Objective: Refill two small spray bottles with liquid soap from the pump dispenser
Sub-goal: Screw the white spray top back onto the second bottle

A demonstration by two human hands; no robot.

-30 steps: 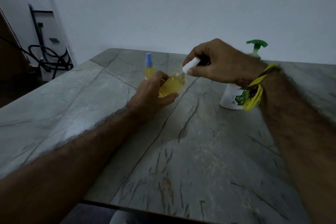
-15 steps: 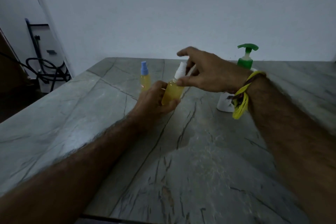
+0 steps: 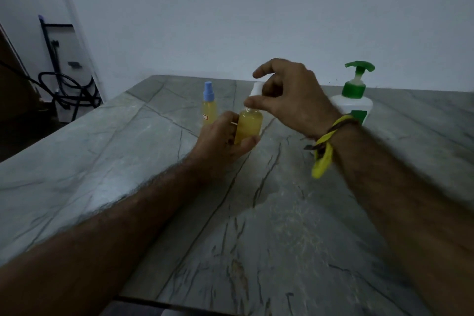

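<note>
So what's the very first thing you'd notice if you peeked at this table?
Probably the two hands meeting mid-table: the left hand grips a small bottle of yellow liquid while the right hand pinches its white spray cap at the top. Next, the bright green pump dispenser behind the right wrist, and a blue-capped spray bottle standing just left of the hands.

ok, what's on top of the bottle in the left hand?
A white spray cap sits over the bottle's neck, pinched by the right hand. Whether it's screwed down is hidden by the fingers.
</note>
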